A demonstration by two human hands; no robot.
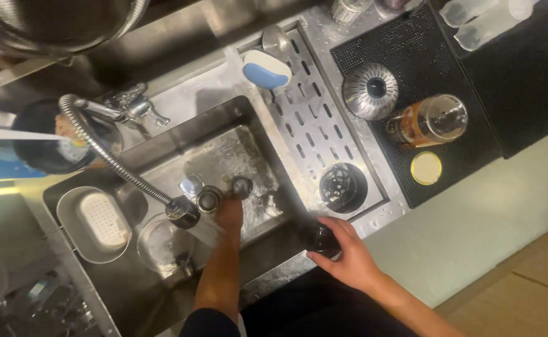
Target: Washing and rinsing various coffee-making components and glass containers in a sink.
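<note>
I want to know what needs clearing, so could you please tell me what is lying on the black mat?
On the black mat stand a ribbed metal strainer, a glass jar on its side and a yellow lid. Whatever lies beneath them is covered.

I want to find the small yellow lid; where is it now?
In the head view, the yellow lid lies on the black mat right of the sink, just below the glass jar lying on its side, beyond the right hand.
</note>
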